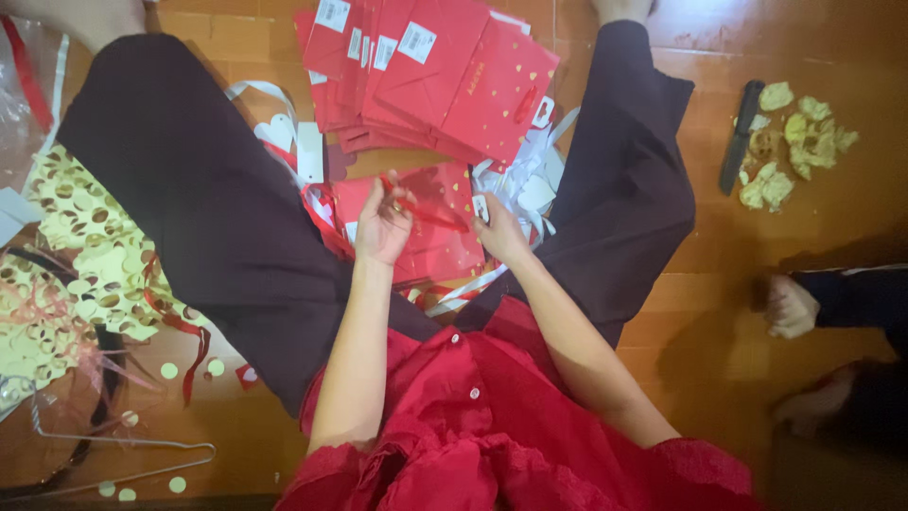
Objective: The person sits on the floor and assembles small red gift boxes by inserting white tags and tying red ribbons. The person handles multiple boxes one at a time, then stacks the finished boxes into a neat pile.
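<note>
Our left hand (pixel 383 225) pinches a thin, limp red ribbon (pixel 427 214) above the light, stiff paper bag (pixel 445 241); our right hand (pixel 499 232) presses its edge.

There is just one view, from a camera worn on the person's head, and it looks almost straight down into their lap as they sit on the tiled floor (pixel 719 312). It sits close: the red shirt (pixel 473 426) fills the bottom edge, both forearms run up the middle, and the spread legs frame the centre. The top edge reaches a stack of red paper bags (pixel 426 76). At the right edge another person's hand (pixel 790 308) just enters.
</note>
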`<state>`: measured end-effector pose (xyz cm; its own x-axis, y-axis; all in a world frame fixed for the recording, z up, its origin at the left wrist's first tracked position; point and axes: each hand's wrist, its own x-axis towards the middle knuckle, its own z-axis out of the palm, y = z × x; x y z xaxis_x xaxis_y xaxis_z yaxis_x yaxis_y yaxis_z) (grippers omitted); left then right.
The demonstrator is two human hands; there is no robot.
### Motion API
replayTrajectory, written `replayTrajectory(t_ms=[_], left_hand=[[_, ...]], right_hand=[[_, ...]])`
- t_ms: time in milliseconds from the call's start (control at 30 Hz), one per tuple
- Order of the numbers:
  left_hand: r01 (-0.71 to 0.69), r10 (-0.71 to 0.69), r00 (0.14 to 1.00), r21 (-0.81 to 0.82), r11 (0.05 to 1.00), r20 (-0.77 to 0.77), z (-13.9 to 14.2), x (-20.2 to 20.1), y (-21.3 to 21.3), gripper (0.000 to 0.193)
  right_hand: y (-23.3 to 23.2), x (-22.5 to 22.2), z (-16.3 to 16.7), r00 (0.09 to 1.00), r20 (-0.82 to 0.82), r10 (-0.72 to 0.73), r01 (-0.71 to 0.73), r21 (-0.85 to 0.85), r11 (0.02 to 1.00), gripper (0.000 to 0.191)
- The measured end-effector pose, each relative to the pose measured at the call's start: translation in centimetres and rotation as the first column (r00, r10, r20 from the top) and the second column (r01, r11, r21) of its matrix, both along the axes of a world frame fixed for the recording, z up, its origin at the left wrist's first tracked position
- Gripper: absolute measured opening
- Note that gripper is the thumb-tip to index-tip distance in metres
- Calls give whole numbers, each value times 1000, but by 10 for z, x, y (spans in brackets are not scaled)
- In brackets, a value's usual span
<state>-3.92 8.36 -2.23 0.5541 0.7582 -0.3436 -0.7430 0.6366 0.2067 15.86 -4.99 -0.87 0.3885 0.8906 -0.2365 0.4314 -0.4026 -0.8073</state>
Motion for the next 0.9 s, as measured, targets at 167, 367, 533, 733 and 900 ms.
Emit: replayTrajectory(t_ms=[167,367,533,733,900], left_hand=[[51,-57,998,-142,989,-33,-8,8,-5,9],[123,-102,958,64,990,-268,-11,14,-9,17],[151,-131,924,27,988,-360,-4,19,-6,28],[167,-138,902,36,985,-410,5,25,6,30],[168,-125,895,65,984,-427,4,30,9,24]], right_hand=[[0,-2,2,998,-23,-60,58,-79,995,57],[1,-2,-1,994,-18,-106,106,-26,994,48],[2,-1,-3,993,-8,-116,116,129,985,35],[5,-3,2,989,-31,-146,148,52,988,32],[5,-3,2,982,-90,-166,172,59,983,29]])
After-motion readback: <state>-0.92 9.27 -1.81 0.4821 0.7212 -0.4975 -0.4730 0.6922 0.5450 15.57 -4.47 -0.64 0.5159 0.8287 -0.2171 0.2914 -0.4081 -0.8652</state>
